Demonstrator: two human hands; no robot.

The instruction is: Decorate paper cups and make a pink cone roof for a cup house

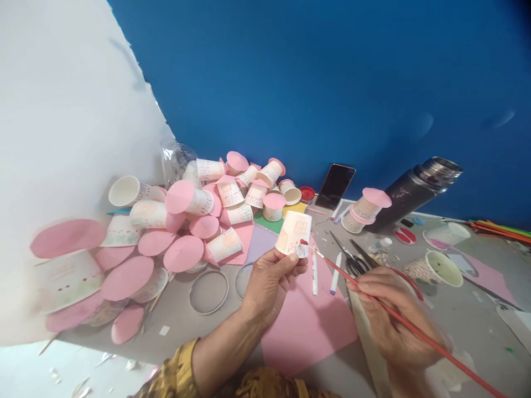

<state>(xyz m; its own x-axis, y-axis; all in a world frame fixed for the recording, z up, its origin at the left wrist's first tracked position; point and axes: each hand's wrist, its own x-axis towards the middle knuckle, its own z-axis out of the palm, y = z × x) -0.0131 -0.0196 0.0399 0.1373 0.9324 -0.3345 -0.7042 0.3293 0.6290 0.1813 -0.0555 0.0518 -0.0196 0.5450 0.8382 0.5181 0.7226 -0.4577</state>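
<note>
My left hand (271,279) is closed around the rim end of an upside-down white paper cup (295,228). The cup has a window outline and other marks drawn in orange. In my right hand (394,315) is a long red paintbrush (418,331), gripped like a pen. Its red-loaded tip touches or nearly touches the cup's side, just above my left thumb. Beneath both hands lies a pink paper sheet (307,337), with a white marker (314,276) and a purple-ended marker (336,273) near its top edge.
Many decorated cups with pink paper discs (185,254) are piled at the left. Scissors (352,260), a phone (336,185), a red paint pot (307,193) and a dark flask (415,190) stand or lie behind. Two grey rings (208,292) lie left of my wrist.
</note>
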